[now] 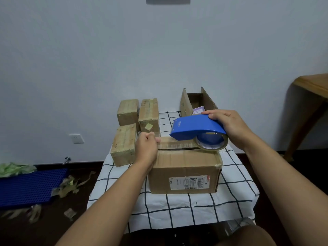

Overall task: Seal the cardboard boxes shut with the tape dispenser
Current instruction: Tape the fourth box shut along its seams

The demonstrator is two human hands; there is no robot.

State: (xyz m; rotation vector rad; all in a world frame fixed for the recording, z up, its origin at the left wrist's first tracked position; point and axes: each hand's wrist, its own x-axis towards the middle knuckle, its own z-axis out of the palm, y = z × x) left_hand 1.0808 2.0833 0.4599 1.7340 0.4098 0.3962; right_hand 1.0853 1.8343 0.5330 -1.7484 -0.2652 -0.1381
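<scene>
- Now the right hand [230, 128] has its grip clamped on the blue tape dispenser [197, 128], just above the large cardboard box [184, 173].
- The left hand [146, 146] pinches the free end of the clear tape [175, 143], stretched over the top seam.
- This box stands on the checked table [177, 206].
- Three small taped boxes [124, 144] stand at the left, and an open box [197, 102] behind.

pale wall [159, 50], dark floor [44, 228], wooden table [314, 84]
</scene>
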